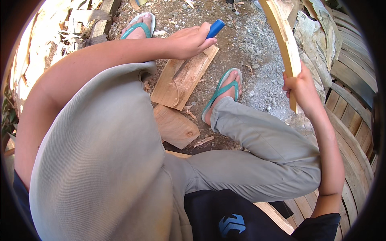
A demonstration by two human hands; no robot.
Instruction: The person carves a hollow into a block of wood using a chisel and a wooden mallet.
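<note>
My left hand (188,42) is closed around the blue handle (216,29) of a tool, its end sticking out past my thumb. The rest of that tool is mostly hidden, so its kind cannot be made out. Just beneath this hand lies a wooden block (185,86) with shavings on its roughened top. On the right, my right hand (301,86) grips the lower part of a long, pale wooden strip (287,44), raised at a slant. The strip's upper end runs out of the picture, and splintered wood shows along its edge.
A flat wood piece (177,126) lies nearer than the block. My sandalled feet (225,88) rest on dirt and gravel (261,68) strewn with wood chips. At right are slatted boards (354,116) and crumpled sacking (315,36); scrap timber (102,18) lies at the far left.
</note>
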